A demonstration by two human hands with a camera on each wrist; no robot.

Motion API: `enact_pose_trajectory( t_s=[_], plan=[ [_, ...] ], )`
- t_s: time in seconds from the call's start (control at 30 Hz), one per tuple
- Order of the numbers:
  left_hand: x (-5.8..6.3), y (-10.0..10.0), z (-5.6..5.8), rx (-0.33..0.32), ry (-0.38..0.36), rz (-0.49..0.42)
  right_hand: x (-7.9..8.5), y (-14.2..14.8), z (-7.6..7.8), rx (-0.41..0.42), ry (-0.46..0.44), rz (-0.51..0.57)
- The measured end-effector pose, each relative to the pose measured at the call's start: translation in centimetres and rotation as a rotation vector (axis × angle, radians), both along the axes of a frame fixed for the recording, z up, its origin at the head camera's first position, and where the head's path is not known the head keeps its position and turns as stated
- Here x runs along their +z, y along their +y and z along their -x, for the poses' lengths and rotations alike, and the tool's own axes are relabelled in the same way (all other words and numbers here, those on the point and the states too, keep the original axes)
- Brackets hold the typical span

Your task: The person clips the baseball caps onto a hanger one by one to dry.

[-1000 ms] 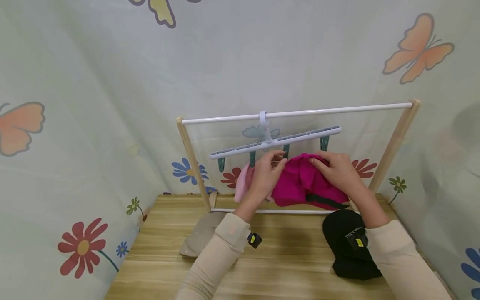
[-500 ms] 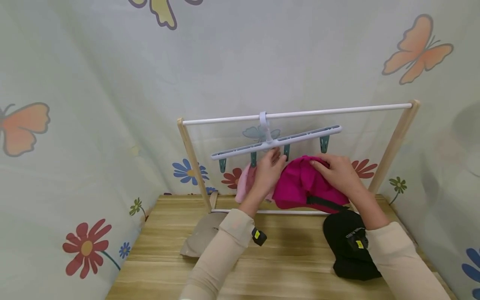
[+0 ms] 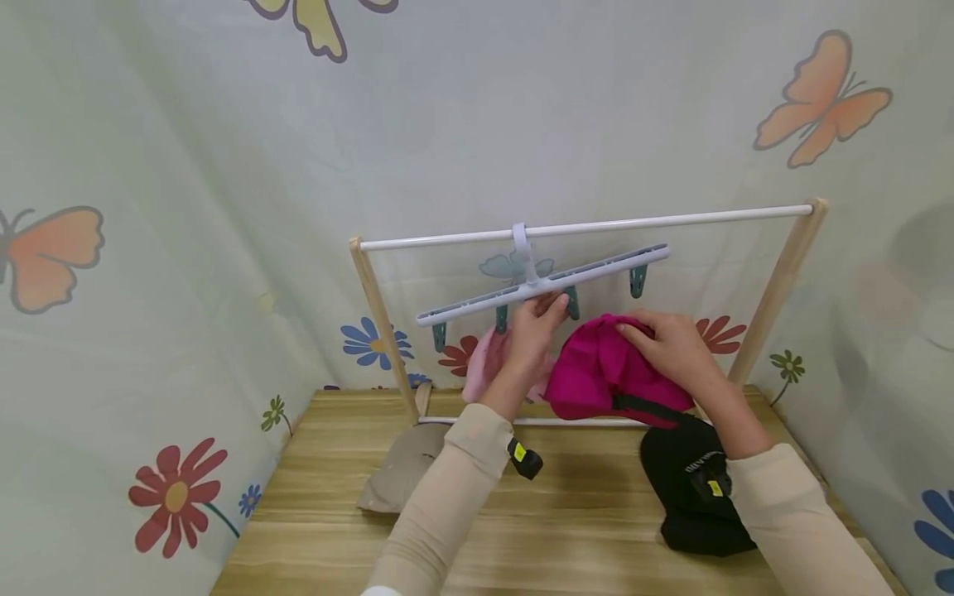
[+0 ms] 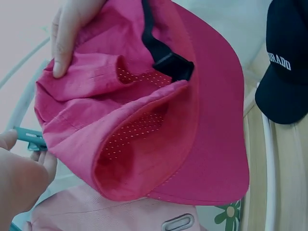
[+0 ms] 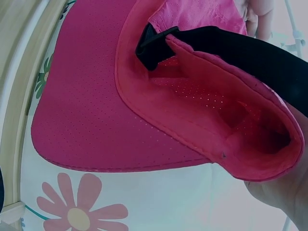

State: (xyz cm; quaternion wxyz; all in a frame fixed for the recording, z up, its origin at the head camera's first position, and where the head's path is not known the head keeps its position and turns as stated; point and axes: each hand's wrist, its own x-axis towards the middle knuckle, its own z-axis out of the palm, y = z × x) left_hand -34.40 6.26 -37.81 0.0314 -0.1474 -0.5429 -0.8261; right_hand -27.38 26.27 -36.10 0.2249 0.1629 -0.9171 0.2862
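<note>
A magenta cap [image 3: 596, 372] hangs from my right hand [image 3: 674, 348], which pinches its crown at the top. Its brim points down, and the left wrist view shows the perforated lining and the black strap [image 4: 166, 60]. My left hand [image 3: 532, 335] is just under the middle of the pale hanger [image 3: 477, 308]. In the left wrist view its thumb and fingers pinch a green clip [image 4: 31, 138] right at the edge of the cap's crown. Behind my left hand a light pink cap [image 3: 480, 372] hangs beneath another green clip [image 3: 502, 319].
The hanger hooks over the white rod [image 3: 671, 219] of a wood-ended rack, tilted up to the right. Green clips [image 3: 440, 335] dangle near both its ends. On the wooden table [image 3: 566, 513] lie a beige cap [image 3: 402, 468] at left and a black cap [image 3: 689, 488] at right.
My left hand has moved up from beside the magenta cap to the green clip under the hanger and taken hold of it. The magenta cap has sunk slightly in my right hand.
</note>
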Motion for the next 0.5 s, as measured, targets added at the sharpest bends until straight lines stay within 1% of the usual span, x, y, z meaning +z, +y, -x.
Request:
enact_pose_trajectory(
  t_s=[0.07, 0.2, 0.37, 0.5],
  plan=[
    [0.05, 0.29, 0.13, -0.012, -0.019, -0.077, -0.12, 0.05, 0.0, -0.001, -0.012, 0.001],
    [0.27, 0.7, 0.31, -0.031, -0.054, -0.127, -0.29, 0.1, 0.05, -0.009, -0.015, -0.001],
    [0.59, 0.78, 0.37, -0.069, -0.083, -0.103, -0.44, -0.08, 0.07, -0.017, 0.006, -0.008],
    [0.67, 0.56, 0.38, -0.094, -0.081, -0.08, -0.79, -0.3, 0.08, 0.003, 0.008, -0.011]
  ],
)
